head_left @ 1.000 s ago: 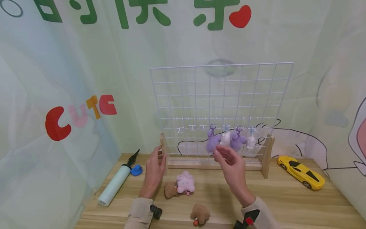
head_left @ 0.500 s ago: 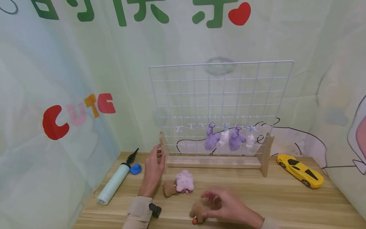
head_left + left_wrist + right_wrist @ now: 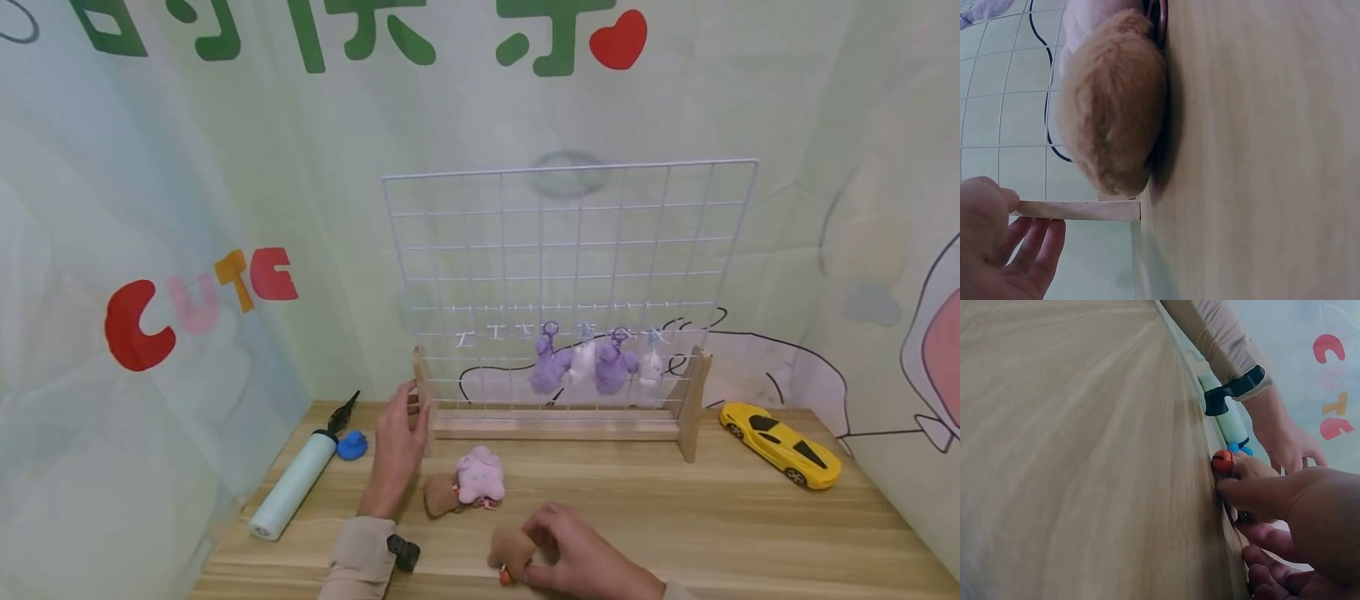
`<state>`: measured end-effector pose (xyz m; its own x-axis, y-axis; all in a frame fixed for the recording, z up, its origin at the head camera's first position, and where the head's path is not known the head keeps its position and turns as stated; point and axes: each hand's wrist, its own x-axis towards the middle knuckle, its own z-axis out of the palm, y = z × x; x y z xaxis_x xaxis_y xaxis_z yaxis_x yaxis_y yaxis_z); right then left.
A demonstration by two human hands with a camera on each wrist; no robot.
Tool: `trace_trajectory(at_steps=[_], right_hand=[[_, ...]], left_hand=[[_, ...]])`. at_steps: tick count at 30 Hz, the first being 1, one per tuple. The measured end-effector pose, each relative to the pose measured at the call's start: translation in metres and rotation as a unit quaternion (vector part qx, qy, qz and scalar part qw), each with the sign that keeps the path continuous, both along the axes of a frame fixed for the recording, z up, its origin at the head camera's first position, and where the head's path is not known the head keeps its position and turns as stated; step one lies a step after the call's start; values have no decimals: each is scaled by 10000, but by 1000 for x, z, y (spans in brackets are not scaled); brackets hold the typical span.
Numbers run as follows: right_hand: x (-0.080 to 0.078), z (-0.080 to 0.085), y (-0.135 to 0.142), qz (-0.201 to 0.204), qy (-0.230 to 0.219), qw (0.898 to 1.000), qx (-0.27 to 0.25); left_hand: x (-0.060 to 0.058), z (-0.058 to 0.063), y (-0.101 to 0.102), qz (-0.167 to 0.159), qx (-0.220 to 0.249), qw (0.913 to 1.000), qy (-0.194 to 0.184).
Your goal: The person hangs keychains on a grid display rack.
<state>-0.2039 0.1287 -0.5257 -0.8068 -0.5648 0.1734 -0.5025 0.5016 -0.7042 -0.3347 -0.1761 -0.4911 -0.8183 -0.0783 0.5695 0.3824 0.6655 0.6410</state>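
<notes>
My left hand grips the left wooden upright of a white wire grid rack, thumb on one side and fingers on the other. Low at the front, my right hand holds a small brown plush charm between thumb and fingers, on or just above the tabletop. A red bell hangs from this charm. Purple plush charms and white plush charms hang from the rack's hooks. Beside my left wrist lie a pink plush charm and another brown plush.
White hooks without charms line the rack's left part. A pale hand pump and a blue rubber duck lie at the left. To the rack's right stands a yellow toy car. A printed cloth hangs behind.
My right hand has come down from the hanging purple charms to the brown plush charm at the front and taken hold of it. The left hand stays on the upright.
</notes>
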Motion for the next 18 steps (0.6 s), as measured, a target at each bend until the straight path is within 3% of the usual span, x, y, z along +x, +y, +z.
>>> trace_trajectory(at_steps=[10,18], right_hand=[[-1,-1,0,-75,72,9996,-262],[-6,-1,5,129,-374,9957,-842]], left_hand=[[1,1,0,55,5,9999,-120],[1,1,1,45,34,9998,-198]])
